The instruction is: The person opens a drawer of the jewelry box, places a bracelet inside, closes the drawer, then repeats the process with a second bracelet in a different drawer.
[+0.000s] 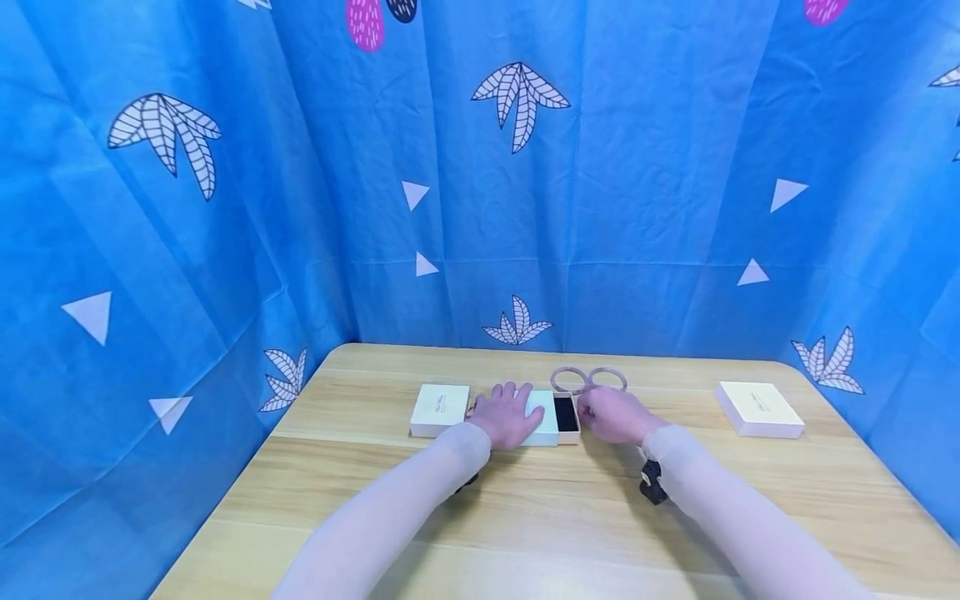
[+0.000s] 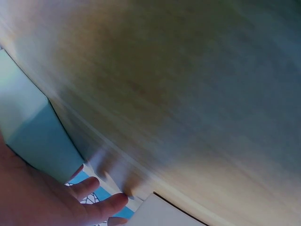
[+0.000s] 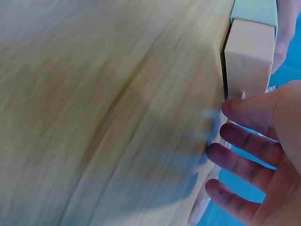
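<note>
A mint-green slide-out box (image 1: 546,427) lies on the table with its inner drawer (image 1: 575,437) partly out to the right, black inside. My left hand (image 1: 504,417) rests across the box top, fingers spread over its far edge. At the drawer's right end, my right hand (image 1: 613,414) pinches a small pale tab (image 3: 243,94) with thumb and a mostly hidden index finger. The other fingers (image 3: 242,165) of that hand are held apart. Just behind it are two pinkish-purple bangles (image 1: 570,368), partly covered by the hand.
A white lidded box (image 1: 440,407) stands just left of the left hand. Another white box with a cream top (image 1: 759,404) sits at the right of the wooden table (image 1: 555,533). A blue patterned curtain (image 1: 637,208) hangs behind.
</note>
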{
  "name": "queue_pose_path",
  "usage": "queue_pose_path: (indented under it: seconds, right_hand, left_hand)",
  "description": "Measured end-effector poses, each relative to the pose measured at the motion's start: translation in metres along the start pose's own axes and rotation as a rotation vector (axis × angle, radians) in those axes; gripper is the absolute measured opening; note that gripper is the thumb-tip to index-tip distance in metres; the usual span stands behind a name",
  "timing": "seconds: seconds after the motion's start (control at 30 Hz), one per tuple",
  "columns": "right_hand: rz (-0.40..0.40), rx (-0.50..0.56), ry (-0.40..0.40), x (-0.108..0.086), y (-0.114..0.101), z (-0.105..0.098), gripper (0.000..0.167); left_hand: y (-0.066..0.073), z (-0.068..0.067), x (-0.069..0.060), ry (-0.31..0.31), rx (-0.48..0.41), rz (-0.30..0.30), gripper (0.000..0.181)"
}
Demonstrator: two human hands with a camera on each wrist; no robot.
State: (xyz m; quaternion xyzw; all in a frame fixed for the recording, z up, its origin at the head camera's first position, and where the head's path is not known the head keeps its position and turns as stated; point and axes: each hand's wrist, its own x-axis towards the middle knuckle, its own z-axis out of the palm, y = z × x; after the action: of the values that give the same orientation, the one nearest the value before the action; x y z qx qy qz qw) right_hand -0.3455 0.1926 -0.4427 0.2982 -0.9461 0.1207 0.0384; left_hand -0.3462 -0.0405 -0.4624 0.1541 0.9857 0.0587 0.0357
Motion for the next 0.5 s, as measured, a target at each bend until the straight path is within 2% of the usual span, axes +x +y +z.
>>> queue_pose_path:
  seconds: [0.5]
  right_hand:
    - [-0.002,-0.019,0.012,-0.012,0.009,-0.005,0.017]
  left_hand:
    - [0.0,-0.001,-0.003,0.0,-0.006,0.007,0.072]
